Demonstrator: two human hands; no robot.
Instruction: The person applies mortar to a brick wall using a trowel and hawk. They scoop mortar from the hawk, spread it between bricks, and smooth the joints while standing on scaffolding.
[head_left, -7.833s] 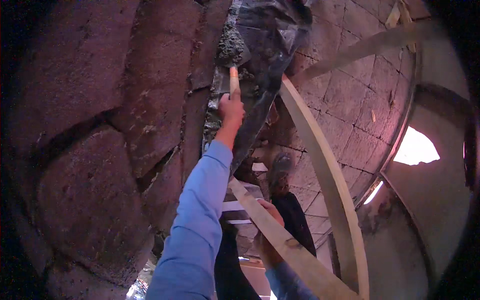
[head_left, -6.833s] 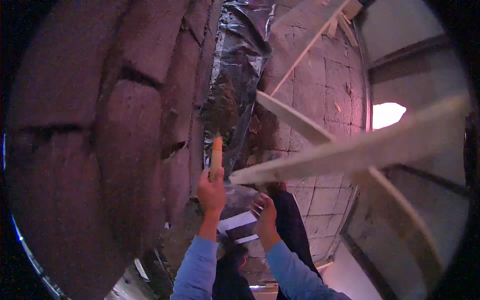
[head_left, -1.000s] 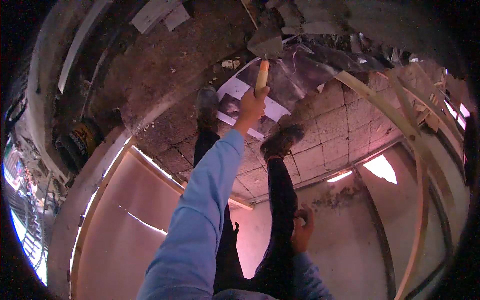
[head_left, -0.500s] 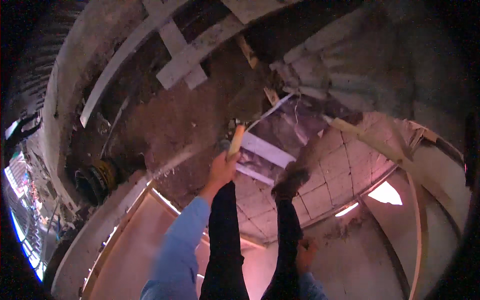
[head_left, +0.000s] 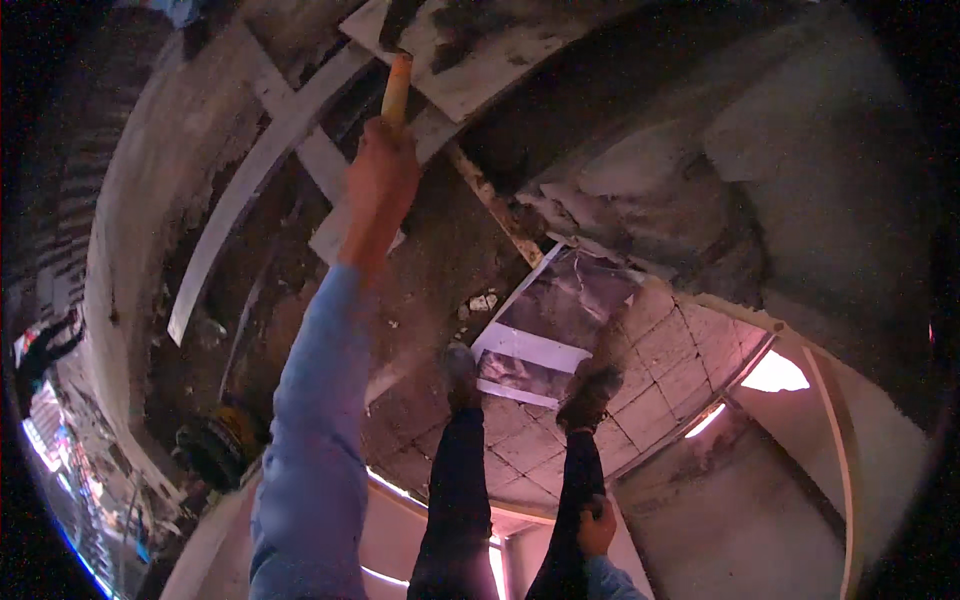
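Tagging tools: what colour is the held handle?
Handle: orange at the far end, yellowish below; head view.

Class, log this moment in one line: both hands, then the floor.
left hand: gripping wooden handle; right hand: by right leg; floor: white-banded sheet

Wooden-handled trowel (head_left: 397, 90); within left grip (head_left: 382, 175)

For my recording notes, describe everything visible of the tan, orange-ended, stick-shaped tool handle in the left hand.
The tan, orange-ended, stick-shaped tool handle looks wooden, straight and slim. The bare left hand grips its lower part, hiding that end. It points toward the picture's top, leaning slightly right. The tool's head is too dark to make out.
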